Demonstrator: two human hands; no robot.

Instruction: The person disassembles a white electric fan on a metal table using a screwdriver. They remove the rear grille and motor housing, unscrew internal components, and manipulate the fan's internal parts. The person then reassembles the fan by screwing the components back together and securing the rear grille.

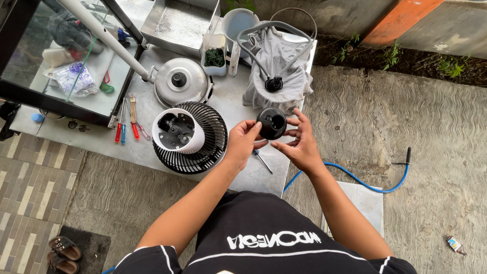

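Hands up over the worktop (238, 109) edge, black round cap (272, 123) held between them. Left hand (242, 142) fingers pinching its left rim, right hand (300, 143) fingers spread, cupping the right side. Fan grille (210, 142) with white motor housing (178, 131) just left, screwdrivers (127, 127) further left.

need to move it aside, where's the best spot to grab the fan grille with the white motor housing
Grip the white motor housing from above: it stands up out of the black fan grille like a knob. The grille's thin ribs look less firm. Both hands, left hand and right hand, hold the black round cap.
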